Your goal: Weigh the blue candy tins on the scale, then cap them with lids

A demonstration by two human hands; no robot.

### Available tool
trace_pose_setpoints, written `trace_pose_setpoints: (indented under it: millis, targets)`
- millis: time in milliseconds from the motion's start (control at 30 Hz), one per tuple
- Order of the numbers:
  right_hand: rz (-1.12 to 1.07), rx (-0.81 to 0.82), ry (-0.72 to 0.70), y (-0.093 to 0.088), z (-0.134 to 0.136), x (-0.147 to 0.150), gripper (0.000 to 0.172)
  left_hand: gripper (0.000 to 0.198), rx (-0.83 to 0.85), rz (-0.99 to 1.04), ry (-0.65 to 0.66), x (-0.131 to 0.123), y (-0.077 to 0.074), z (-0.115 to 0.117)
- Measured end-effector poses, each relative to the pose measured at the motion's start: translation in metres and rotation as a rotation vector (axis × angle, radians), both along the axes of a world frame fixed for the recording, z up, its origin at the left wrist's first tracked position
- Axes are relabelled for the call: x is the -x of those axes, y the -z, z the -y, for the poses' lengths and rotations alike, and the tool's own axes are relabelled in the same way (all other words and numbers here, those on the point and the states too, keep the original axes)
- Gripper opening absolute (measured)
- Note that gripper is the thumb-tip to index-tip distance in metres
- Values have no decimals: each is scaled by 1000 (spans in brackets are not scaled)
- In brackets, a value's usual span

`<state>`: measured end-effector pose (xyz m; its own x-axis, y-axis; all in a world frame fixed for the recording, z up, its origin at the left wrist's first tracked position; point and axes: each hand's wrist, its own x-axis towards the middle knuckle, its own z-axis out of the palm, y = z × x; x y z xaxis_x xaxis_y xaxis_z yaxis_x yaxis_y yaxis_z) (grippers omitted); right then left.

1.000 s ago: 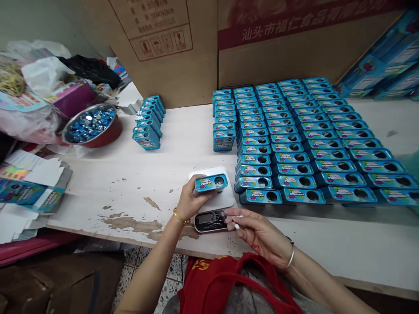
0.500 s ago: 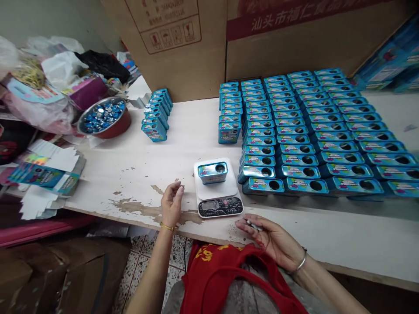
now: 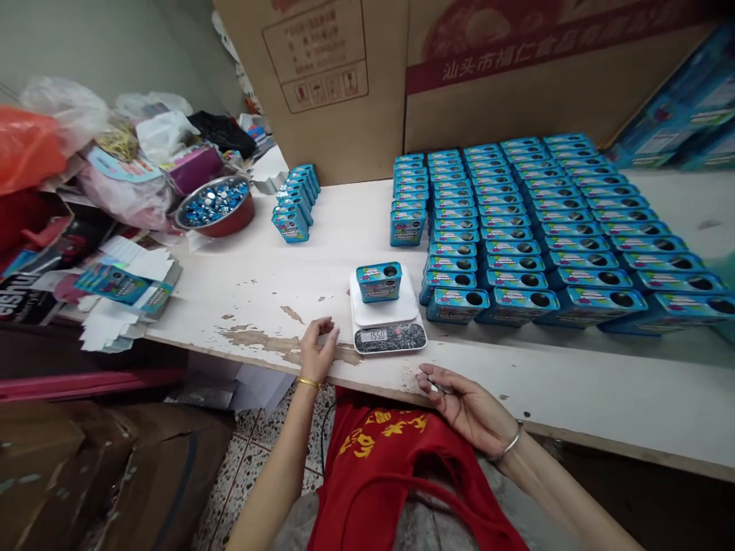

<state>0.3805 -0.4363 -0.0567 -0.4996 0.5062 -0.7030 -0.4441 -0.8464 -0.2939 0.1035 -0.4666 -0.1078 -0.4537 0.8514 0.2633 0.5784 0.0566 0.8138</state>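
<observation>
A blue tin box (image 3: 379, 283) with a round hole in its top stands on a white digital kitchen scale (image 3: 386, 310). The display reads what looks like 155.0. My left hand (image 3: 318, 352) rests at the table edge, left of the scale and apart from it. Its fingers are loosely bent, the thumb stands off, and nothing shows in it. To the right of the scale and nearer to me, my right hand (image 3: 468, 409) is turned partly palm up. Its fingers are curled round a small whitish piece (image 3: 435, 387), too small to name.
Rows of blue tins (image 3: 517, 237) fill the table's right side. A smaller row of blue tins (image 3: 292, 222) stands further left, beside a metal bowl (image 3: 241, 216) of blue-and-silver wrapped pieces. Flat printed cartons (image 3: 123, 283) lie at the left edge. Large cardboard boxes (image 3: 373, 145) rise behind.
The scale's display has changed and now reads about 155.0. My view has shifted slightly to the left. Both hands keep nearly the same places and poses beside the scale.
</observation>
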Motion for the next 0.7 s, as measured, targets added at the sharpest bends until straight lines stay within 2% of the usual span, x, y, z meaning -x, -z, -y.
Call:
trace_pose_setpoints:
  millis: [167, 267, 400, 500, 600, 700]
  targets:
    - [1, -76, 1, -1, 7, -6, 17, 29, -8, 9, 1, -4, -2, 0]
    - [40, -86, 15, 1, 7, -10, 14, 39, -49, -39, 34, -10, -22, -13]
    - [98, -78, 69, 7, 3, -14, 7, 61, -128, -328, 195, -16, -69, -53]
    - [117, -92, 107, 14, -1, -18, 8, 55, -40, -574, 390, -16, -99, -90]
    - [117, -113, 116, 20, -1, -19, 8, 38, 120, -700, 595, -13, -113, -124]
    - [98, -174, 103, 24, 0, -16, 26, 33, 110, -761, 611, -11, -117, -161]
